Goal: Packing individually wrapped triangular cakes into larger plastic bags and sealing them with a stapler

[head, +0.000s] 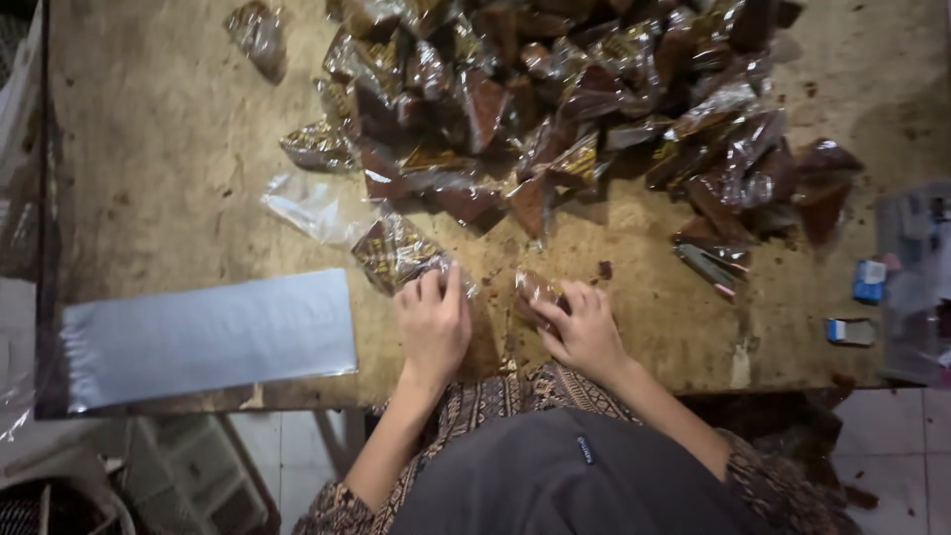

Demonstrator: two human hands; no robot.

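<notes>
Left hand (433, 322) at centre of frame, fingers curled down, tips pinching the near edge of a gold-printed clear packet (396, 253) lying flat on the worn wooden table (158, 149). Packet just above the hand, touching the fingertips, angled toward upper left. Right hand (584, 329) just right of centre, fingers half curled, thumb and forefinger closed on a small wrapped brown piece (535, 289) resting on the table at the hand's upper-left. Hands near each other, not touching.

Big pile of wrapped brown pieces (584, 109) across upper centre and upper right, packets overlapping. Empty clear bag (312, 206) left of the held packet, flat on the table. One stray wrapped packet (260, 35) at upper left, apart from the pile. Stack of flat clear sheets (208, 335) at lower left, along the table's near edge. Two small blue-and-white boxes (862, 302) at right edge of the table. Patterned brown garment (495, 401) at bottom centre, dark cloth over lap.
</notes>
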